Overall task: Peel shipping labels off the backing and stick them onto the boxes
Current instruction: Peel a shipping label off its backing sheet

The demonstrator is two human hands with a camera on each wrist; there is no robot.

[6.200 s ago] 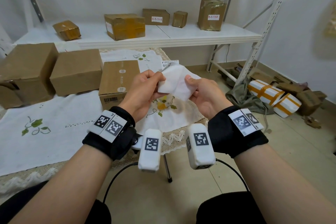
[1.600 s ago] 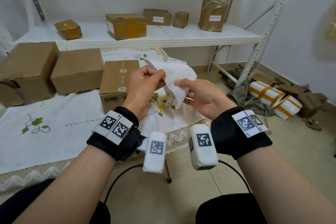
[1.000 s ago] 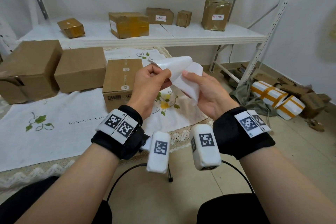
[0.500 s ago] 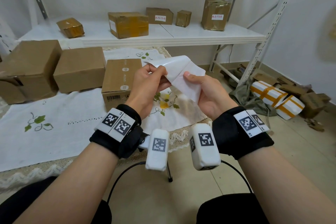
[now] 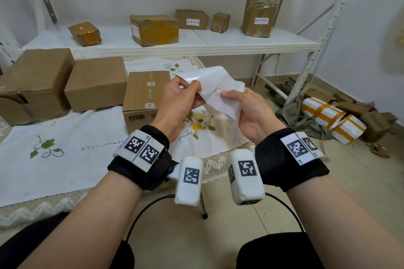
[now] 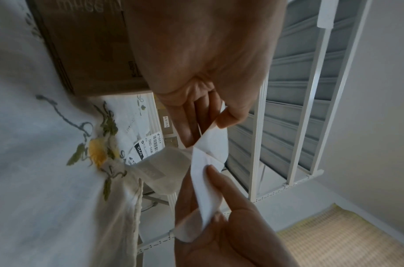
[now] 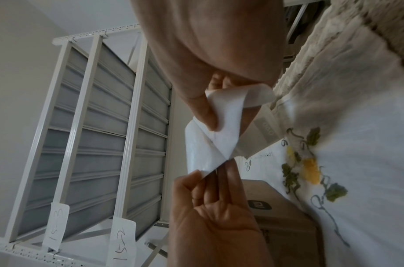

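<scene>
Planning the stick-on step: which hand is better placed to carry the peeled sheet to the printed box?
Left, probably. The left hand pinches the curled glossy sheet and hovers beside the printed box; the right hand grips the other layer, farther away.

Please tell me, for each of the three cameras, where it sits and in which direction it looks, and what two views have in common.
Head: on the person's head, facing forward and down at the left hand, right hand, both forearms, boxes and shelf.
Left wrist: under the left hand, looking along the palm to its fingers pinching the label sheet.
Right wrist: under the right hand, looking along the palm to its thumb on the label sheet.
Shared: both wrist views show both hands and the Mi-logo box.
</scene>
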